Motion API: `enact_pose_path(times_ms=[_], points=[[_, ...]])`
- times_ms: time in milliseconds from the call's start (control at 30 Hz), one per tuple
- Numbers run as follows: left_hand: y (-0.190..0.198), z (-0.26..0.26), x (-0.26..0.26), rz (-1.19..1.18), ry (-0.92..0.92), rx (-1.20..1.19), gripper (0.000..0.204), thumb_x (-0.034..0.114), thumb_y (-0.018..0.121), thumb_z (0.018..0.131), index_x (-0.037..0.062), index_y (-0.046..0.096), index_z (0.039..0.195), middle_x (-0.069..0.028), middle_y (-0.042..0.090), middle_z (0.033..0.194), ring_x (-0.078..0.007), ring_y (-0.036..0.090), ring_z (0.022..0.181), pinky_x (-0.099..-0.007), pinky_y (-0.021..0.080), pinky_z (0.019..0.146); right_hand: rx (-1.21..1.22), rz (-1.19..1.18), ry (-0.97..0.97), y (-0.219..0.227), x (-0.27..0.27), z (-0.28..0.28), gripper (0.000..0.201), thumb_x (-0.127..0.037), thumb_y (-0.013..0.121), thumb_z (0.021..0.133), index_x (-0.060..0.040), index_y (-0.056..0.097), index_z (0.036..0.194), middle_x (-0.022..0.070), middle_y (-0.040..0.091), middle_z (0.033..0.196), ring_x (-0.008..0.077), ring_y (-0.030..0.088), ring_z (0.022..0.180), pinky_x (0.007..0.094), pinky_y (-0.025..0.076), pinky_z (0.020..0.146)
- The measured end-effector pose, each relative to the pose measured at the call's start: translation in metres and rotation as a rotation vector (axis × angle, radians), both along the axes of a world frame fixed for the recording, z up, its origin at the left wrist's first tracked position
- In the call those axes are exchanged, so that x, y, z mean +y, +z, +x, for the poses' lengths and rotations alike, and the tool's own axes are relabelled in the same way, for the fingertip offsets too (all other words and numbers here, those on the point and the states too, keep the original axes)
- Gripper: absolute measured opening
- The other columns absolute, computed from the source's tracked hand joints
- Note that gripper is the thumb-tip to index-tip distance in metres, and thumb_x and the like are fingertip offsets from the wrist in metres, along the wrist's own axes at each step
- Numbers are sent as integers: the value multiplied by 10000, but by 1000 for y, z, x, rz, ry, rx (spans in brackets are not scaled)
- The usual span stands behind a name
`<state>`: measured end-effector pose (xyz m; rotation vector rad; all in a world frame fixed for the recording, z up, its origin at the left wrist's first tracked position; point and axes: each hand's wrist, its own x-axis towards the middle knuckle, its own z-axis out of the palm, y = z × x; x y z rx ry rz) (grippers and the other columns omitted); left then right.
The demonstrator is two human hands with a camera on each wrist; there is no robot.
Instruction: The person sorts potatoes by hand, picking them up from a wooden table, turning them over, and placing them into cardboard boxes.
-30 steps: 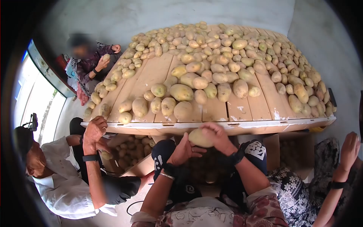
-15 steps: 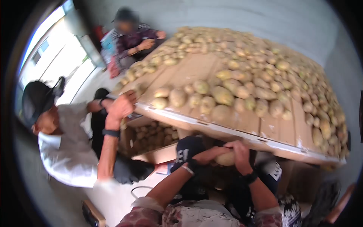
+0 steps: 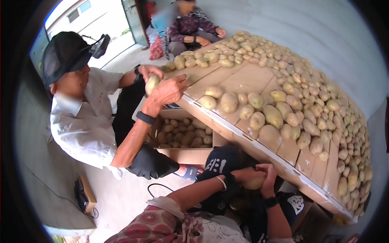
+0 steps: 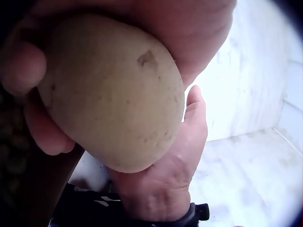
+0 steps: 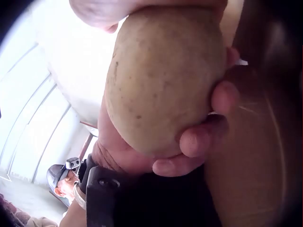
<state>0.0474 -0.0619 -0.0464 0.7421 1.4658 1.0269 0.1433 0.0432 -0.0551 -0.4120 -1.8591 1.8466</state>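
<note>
In the head view, a potato (image 3: 253, 183) sits between my two hands, low over my lap and in front of the table's near edge. My left hand (image 3: 246, 175) grips it; the right wrist view shows the curled fingertips (image 5: 194, 142) along its side. Against the potato's other side lies my right hand (image 3: 268, 181), its fingers bent over the top in the head view. The left wrist view has the pale potato (image 4: 113, 94) close up, with a small dent in its skin. Behind it, the right palm (image 4: 161, 184) touches it, most fingers hidden.
Many potatoes (image 3: 312, 127) cover the cardboard-topped table (image 3: 239, 81). Under its edge stands a cardboard box (image 3: 182, 154) of potatoes. At the left, a person in a white shirt (image 3: 85, 125) holds a potato (image 3: 152, 84); another person (image 3: 192, 26) sits at the far end.
The head view has swung left and down, bringing the neighbour and box nearer the middle. My hands have closed in around the potato. The neighbour now holds a potato in plain view.
</note>
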Motion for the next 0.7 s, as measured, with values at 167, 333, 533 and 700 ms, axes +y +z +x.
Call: enact_pose_path(times_ms=[167,333,533,700], points=[[-12,-10,7,95,-131,321,499,409,346,905,20,551,1141,-203,600,1080,-276,571,1007,-356,448,839,-69,-305,-22,-15,6,-1,520,-384,258,974,-1,591,861,105,631,879,191,570,849,309,414,834],[-35,-5,13,191,-81,337,461,373,353,926,6,550,1123,-210,575,1124,-310,544,1057,-381,407,902,-76,-439,-33,-22,12,-4,511,-413,242,974,-38,576,883,96,628,891,195,567,875,314,401,866],[-41,-6,12,430,158,-8,353,261,471,922,-7,528,1145,-111,570,1127,-172,520,1034,-327,406,927,9,33,166,10,24,1,492,-323,216,984,24,562,1019,146,602,1044,231,542,1041,351,381,971],[-9,-16,4,-28,66,31,271,305,519,904,78,564,1045,-20,604,904,-83,545,825,-248,448,717,133,-413,292,18,57,17,561,-474,275,950,4,504,1133,178,548,1176,270,510,1122,391,354,989]])
